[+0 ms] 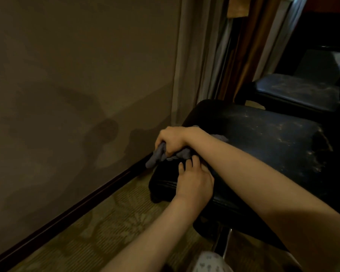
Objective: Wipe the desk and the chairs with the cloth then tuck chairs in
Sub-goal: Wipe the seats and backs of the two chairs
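A plain brownish wall (77,75) fills the space left of the chair, with a dark skirting board (67,213) along its foot. A patterned carpet (106,232) lies below and in front of the chair. The chair (263,138) itself is black and padded, and its seat is speckled with pale dust or wear. Behind the chair stands a second dark chair (298,91), its seat marked the same way. Pale curtains (186,65) hang behind the chair's left corner.

At the chair's left edge, close to the wall, the right hand (171,140) has its fingers curled tight round a bunched blue-grey cloth (155,158), which presses against the seat and hangs a little over its side. Just in front of it, the left hand (194,183) rests on the chair's front corner, fingers loosely spread and holding nothing.
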A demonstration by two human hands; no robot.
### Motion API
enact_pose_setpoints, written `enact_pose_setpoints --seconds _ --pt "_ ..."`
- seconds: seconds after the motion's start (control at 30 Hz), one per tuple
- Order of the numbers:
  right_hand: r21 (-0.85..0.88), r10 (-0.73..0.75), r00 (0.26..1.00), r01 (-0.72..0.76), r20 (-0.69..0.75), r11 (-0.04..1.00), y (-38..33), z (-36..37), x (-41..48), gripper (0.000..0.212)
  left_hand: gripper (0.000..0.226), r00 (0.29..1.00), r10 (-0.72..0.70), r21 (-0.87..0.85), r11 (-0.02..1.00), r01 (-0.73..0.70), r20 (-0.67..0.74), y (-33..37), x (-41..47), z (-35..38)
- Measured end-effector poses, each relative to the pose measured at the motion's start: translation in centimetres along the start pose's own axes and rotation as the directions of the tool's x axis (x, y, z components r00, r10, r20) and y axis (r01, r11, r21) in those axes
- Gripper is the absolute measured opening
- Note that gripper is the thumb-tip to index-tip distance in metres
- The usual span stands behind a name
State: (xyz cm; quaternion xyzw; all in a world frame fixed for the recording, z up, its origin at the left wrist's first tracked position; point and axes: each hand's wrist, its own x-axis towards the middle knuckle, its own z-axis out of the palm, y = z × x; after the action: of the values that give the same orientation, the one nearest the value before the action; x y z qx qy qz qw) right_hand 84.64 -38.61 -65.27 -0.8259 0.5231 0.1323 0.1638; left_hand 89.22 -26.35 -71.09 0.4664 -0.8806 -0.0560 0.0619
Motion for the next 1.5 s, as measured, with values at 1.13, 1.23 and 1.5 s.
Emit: enact_pose_setpoints --seconds 1.13,1.23,1.5 --pt "0.327 0.621 0.66 -0.528 -0.423 0.784 6.0 6.4 -10.6 0.045 0.052 0.873 -0.487 -0.955 0.258 0.143 -0.001 -3.8 1.6 -1.6" --pt "0.26 0.583 0.686 -0.525 -0.435 0.811 4.1 5.2 -10.2 0.041 0.056 0.823 -0.563 -0.93 0.259 0.261 0.074 -6.8 0.4 -2.1" --pt "0.04 0.331 0.893 -0.335 -0.307 0.941 -1.5 2.7 -5.4 0.038 0.058 0.686 -0.633 -0.932 -0.198 0.305 0.359 -10.0 -1.0 -1.5"
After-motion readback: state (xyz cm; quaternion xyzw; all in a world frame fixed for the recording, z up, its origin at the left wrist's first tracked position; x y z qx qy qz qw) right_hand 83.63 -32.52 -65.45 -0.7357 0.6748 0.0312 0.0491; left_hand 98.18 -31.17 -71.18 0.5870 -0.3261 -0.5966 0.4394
